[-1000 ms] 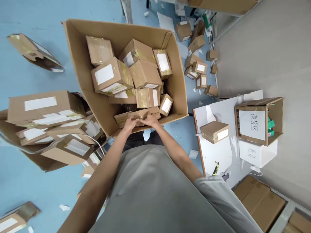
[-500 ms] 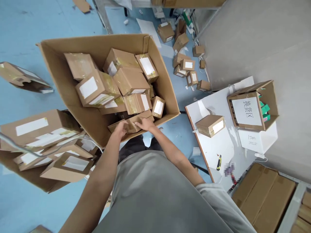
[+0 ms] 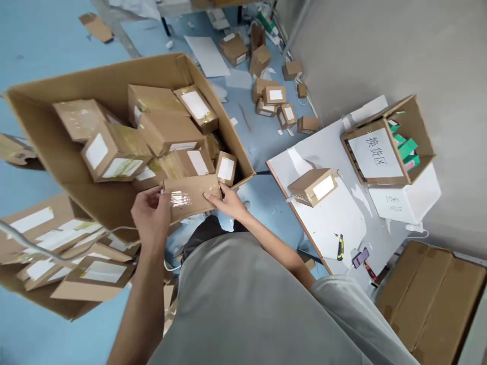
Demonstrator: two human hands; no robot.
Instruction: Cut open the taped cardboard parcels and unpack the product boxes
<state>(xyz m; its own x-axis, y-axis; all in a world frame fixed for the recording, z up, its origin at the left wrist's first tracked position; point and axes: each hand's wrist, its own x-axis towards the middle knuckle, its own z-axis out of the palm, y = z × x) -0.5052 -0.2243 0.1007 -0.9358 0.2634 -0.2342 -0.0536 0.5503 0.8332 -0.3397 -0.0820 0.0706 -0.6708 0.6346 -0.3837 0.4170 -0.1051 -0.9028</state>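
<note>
Parcel [image 3: 192, 196], flat, taped: held just over the near wall of the carton [image 3: 102, 200], left hand [image 3: 152, 215] fingers wrapped round its left end, right hand [image 3: 228, 200] fingers curled on its right edge; step, seemingly, lifting out; next calls for clearing that wall level.

I see a matt brown cardboard parcel [image 3: 192, 195] with glossy clear tape; big carton [image 3: 110, 83] matt cardboard too.

One head-worn camera looks steeply down, close above the left hand [image 3: 152, 215] and right hand [image 3: 228, 203]. The carton [image 3: 95, 83] lies just beyond them, and the desk [image 3: 342, 218] off to the right hand's right.
</note>
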